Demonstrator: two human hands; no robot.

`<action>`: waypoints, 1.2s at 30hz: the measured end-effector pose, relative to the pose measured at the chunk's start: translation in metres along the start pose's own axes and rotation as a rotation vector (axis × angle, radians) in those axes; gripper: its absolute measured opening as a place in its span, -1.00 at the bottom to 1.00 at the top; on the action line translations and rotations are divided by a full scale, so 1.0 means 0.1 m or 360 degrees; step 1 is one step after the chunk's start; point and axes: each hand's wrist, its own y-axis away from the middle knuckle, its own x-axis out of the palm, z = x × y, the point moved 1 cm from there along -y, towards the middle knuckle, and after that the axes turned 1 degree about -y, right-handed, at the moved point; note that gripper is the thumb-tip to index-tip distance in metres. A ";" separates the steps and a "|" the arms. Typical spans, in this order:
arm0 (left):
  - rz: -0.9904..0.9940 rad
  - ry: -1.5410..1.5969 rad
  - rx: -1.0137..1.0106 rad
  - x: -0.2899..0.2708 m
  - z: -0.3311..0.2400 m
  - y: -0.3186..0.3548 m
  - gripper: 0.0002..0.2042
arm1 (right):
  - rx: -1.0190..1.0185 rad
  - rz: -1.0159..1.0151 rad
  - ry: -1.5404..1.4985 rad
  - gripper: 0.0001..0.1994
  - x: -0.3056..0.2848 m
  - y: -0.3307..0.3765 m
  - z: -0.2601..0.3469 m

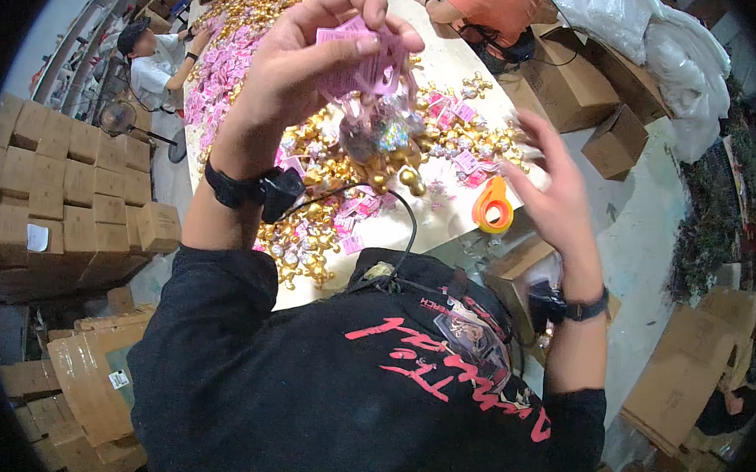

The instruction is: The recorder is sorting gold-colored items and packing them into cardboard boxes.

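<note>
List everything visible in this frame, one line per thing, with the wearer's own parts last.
pink card: one, pink, pinched in the left hand
clear packet: one, see-through, hanging under the pink card
gold trinkets: many, gold, heaped on the table
pink cards: many, pink, spread at the table's far left
table: one, pale
tape dispenser: one, orange, near table edge
cardboard boxes: many, brown, stacked left
co-workers: two, far side
left hand: raised, holding
right hand: open, blurred, empty
</note>
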 end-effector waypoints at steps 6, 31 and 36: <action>-0.0319 -0.0236 -0.0121 0.14 0.03 0.48 -0.74 | -0.0415 0.0794 -0.0258 -0.51 0.77 -0.80 0.22; -0.0659 -0.1757 -0.0366 -0.42 1.06 1.91 -0.44 | 0.0284 0.0588 -0.1284 -0.63 1.45 -0.64 -0.18; -0.0351 -0.1663 -0.0282 -0.54 1.84 1.74 -0.41 | 0.0537 0.0632 -0.1719 -0.65 1.46 -0.57 -0.35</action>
